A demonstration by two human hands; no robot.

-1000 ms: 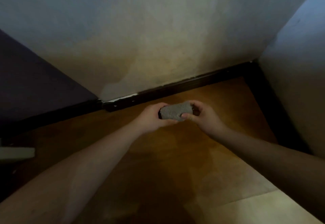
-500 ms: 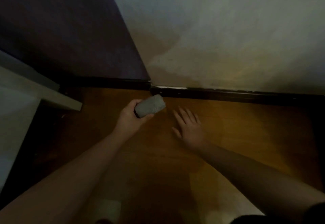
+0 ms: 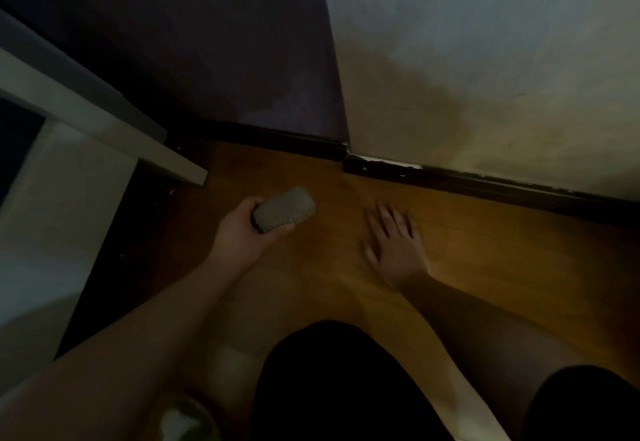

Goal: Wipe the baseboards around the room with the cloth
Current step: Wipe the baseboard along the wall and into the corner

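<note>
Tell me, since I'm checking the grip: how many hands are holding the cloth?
1. The left hand grips the folded cloth above the floor; the right hand lies flat on the floor, apart from it.

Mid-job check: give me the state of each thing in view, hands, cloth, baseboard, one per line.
left hand: grips the cloth, held above the floor.
cloth: folded into a wad, not touching the baseboard.
right hand: fingers spread flat on the wooden floor, holding nothing.
baseboard: dark, untouched right now; pale chipped patch along its top near the joint.
white furniture: stands at the left.
</note>
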